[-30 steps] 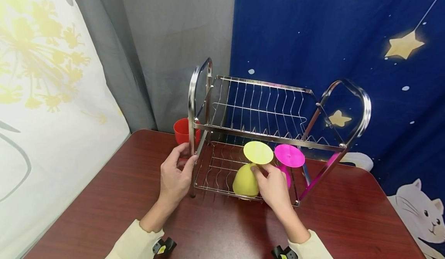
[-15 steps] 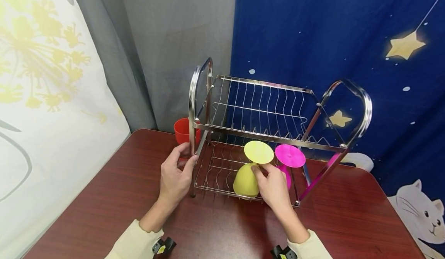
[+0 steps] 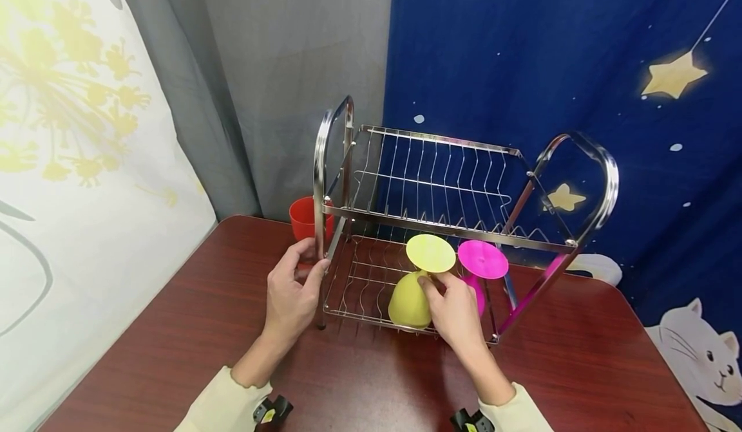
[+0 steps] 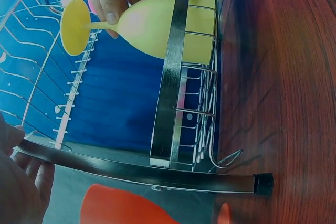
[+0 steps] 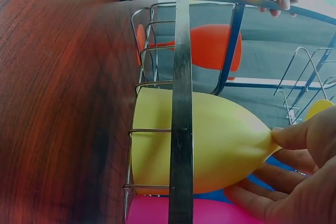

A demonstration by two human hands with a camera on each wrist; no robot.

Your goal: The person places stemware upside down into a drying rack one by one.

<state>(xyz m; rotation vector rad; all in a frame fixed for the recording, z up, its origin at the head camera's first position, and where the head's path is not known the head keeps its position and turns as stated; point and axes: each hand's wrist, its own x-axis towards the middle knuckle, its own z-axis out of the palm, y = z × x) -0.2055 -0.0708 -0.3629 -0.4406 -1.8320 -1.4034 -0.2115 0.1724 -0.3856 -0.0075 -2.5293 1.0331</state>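
Observation:
A yellow goblet (image 3: 410,302) stands upside down on the lower tier of a two-tier metal dish rack (image 3: 440,225), its round foot (image 3: 431,253) uppermost. My right hand (image 3: 460,309) pinches its stem between thumb and fingers, as the right wrist view also shows. Just to the right, a magenta goblet (image 3: 484,260) is upside down on the same tier, partly hidden by my right hand. My left hand (image 3: 294,290) grips the rack's front left post with thumb and fingers. Behind that post a red goblet (image 5: 212,48) stands upright outside the rack, partly covered in the head view.
The rack stands on a dark red wooden table (image 3: 174,329). Its upper tier (image 3: 431,178) of bent wires sits above the goblets. Grey (image 3: 295,71) and blue starry curtains (image 3: 522,65) hang close behind, and a white floral cloth (image 3: 87,161) is at the left.

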